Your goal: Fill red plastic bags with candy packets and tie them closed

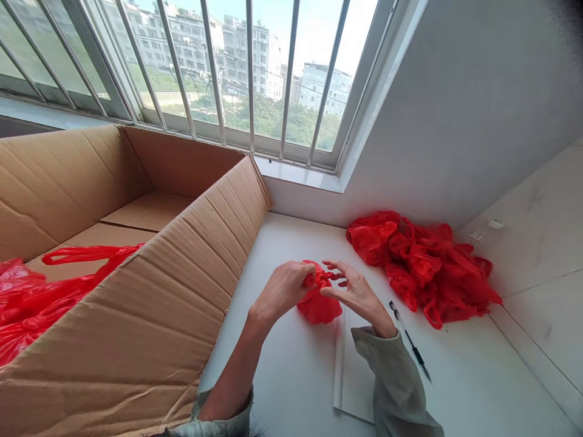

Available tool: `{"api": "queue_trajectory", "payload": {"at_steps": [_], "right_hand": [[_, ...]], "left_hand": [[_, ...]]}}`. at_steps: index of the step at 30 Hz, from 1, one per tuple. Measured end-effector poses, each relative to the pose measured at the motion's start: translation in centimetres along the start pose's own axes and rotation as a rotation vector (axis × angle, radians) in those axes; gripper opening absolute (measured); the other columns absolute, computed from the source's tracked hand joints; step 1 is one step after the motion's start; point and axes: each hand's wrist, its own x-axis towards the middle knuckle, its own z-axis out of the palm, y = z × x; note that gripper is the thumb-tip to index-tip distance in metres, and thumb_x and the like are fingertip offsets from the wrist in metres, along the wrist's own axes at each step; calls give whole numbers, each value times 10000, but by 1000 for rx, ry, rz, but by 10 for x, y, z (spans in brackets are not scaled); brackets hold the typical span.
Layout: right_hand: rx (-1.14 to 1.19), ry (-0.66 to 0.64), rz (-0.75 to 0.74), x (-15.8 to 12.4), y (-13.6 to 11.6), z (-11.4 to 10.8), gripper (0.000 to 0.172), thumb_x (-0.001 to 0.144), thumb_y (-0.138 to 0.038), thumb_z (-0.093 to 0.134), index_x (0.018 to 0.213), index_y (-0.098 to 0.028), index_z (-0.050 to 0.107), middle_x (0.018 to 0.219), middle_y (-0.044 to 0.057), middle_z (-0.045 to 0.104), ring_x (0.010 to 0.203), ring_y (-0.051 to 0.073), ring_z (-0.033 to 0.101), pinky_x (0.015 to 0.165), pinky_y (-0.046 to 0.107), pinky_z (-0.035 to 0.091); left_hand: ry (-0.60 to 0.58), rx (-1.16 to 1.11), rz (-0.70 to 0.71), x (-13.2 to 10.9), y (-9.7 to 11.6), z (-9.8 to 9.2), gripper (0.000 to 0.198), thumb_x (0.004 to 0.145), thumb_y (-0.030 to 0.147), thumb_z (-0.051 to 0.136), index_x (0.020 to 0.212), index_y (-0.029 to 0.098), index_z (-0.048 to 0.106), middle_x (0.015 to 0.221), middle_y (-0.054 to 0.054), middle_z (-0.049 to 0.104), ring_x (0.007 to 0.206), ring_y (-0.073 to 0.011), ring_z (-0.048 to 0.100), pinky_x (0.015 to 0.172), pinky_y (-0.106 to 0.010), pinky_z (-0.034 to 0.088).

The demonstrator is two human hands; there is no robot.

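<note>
A small red plastic bag (pixel 320 306) with a bunched, knotted top is in front of me, over the white table. My left hand (pixel 288 285) has its fingers closed on the bag's top from the left. On the other side, my right hand (pixel 353 288) has its fingers apart, curved beside the knot, with the fingertips close to the red plastic. Whether those fingertips touch the knot is hard to tell.
A large open cardboard box (pixel 182 273) stands at left, with red bags (pixel 50 297) inside. A heap of red bags (pixel 423 261) lies at right near the wall. A notebook (pixel 355 388) and a pen (pixel 412 345) lie on the table (pixel 291 376).
</note>
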Motion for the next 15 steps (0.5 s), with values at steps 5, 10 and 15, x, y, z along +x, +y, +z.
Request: {"api": "queue_trajectory", "payload": {"at_steps": [5,10,15], "right_hand": [[-197,-74,-14,4,1,26,133,779,-241,598,872,-236,693,885,14,664,801,164,608,773,296,453],[-209,-20,-8,3,-4,25,102,756,-224,574,823,-221,651,831,1,655,725,153,595,702,270,446],[-132,-12,-20,2,-17,8,206,761,-256,542,953,-219,605,943,23,653,751,164,613,684,277,472]], "left_hand": [[-57,33,-37,-7,-7,8,287,686,12,511,528,193,354,485,54,373,485,-113,353,466,-260,185],[-27,57,-63,-13,3,-14,216,751,22,499,619,187,455,617,18,536,578,-129,475,530,-245,277],[-17,57,70,-19,44,-31,206,868,57,446,724,189,512,772,-10,623,608,-127,518,555,-255,345]]}}
